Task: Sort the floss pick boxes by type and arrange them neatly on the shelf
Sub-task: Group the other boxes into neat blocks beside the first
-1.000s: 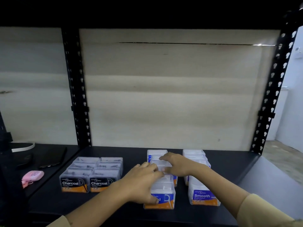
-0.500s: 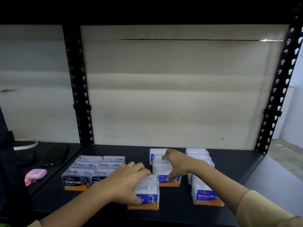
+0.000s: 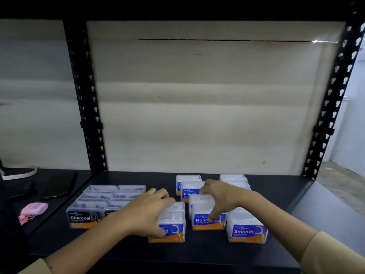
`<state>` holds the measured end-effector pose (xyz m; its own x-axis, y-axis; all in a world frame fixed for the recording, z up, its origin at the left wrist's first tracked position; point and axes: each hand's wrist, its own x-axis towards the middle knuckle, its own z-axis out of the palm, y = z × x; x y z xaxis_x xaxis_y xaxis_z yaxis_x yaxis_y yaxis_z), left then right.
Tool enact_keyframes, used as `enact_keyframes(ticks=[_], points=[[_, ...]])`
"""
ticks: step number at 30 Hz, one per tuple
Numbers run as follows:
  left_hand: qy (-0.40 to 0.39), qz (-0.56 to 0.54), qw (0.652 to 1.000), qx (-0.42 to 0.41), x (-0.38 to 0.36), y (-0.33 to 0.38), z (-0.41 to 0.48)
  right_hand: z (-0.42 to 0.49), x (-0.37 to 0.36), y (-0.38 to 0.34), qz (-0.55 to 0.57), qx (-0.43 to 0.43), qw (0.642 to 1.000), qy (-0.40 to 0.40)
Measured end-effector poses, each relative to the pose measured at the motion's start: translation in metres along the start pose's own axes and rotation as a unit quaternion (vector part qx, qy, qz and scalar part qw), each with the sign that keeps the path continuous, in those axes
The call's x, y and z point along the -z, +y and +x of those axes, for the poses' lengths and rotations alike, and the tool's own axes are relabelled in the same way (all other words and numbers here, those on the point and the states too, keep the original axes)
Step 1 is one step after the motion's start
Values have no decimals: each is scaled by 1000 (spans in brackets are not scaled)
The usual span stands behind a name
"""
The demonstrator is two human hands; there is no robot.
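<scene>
Head-worn camera looks forward and down, close over the dark shelf (image 3: 197,252) and both forearms.

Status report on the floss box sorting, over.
Left grip holds front Round box. Right grip holds second Round box, alongside. Charcoal boxes left, Smooth boxes right; nothing in the way.

Clear glossy plastic floss boxes (image 3: 247,228), matt black metal shelf (image 3: 138,252), perforated uprights (image 3: 87,99)
</scene>
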<state>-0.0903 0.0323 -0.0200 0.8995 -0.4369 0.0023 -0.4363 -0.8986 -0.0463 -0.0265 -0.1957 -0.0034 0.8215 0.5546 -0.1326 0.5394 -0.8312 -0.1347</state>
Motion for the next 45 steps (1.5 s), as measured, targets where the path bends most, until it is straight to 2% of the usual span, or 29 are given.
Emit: enact_keyframes(ticks=[17, 31, 36, 40, 45], points=[[-16, -61, 998, -19, 1, -12, 30, -9, -14, 1, 56, 4, 998, 38], [-10, -41, 999, -29, 1, -16, 27, -17, -23, -6, 3, 7, 996, 90], [44, -27, 998, -34, -3, -18, 10, -34, -28, -6, -20, 29, 990, 140], [58, -21, 998, -31, -7, -14, 3, -39, -34, -8, -49, 41, 988, 142], [66, -34, 997, -30, -9, -9, 8, -35, -37, -10, -24, 32, 988, 148]])
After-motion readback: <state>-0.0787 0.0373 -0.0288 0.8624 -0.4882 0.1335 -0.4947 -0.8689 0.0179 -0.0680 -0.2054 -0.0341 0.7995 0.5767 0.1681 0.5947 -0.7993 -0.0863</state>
